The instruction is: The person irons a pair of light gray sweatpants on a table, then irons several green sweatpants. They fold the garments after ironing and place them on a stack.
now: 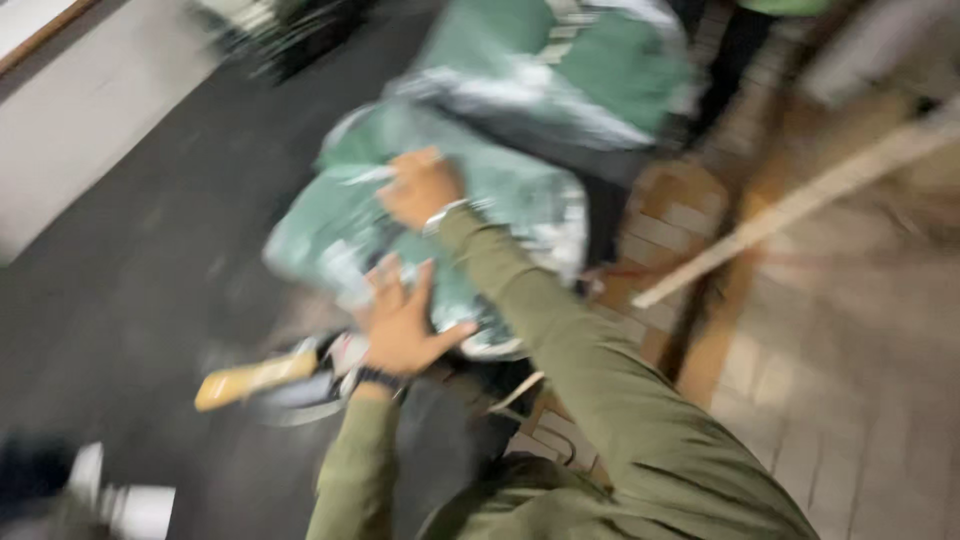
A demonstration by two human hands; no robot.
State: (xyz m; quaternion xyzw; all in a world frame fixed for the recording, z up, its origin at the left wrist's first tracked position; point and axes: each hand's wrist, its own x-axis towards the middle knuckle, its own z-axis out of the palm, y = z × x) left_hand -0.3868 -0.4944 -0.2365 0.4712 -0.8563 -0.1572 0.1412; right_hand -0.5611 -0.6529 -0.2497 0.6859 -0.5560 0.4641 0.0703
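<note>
The picture is badly blurred by motion, so only the larger shapes are sure.

A big green sack (480, 190) with pale, shiny patches fills the upper middle of the view. Its long axis runs on a slant, from the lower left near the hands up toward the top right, where its far end leaves the frame. It lies over the line where the dark floor (150, 300) on the left meets the brick paving (830, 380) on the right.

The right hand (420, 187), at the end of an olive sleeve with a pale watch at the wrist, lies on the upper face of the sack, fingers curled; whether it grips the fabric or only presses on it, I cannot tell. The left hand (402, 322), with a dark watch at the wrist, is spread wide open, fingers apart, palm against the sack's lower edge, with nothing closed in it.

Just below and left of the left hand lies a yellowish, flat, long thing (255, 378), pointing left, too smeared to name. A pale wooden strip (800, 205) slants across the paving on the right, well apart from both hands.
</note>
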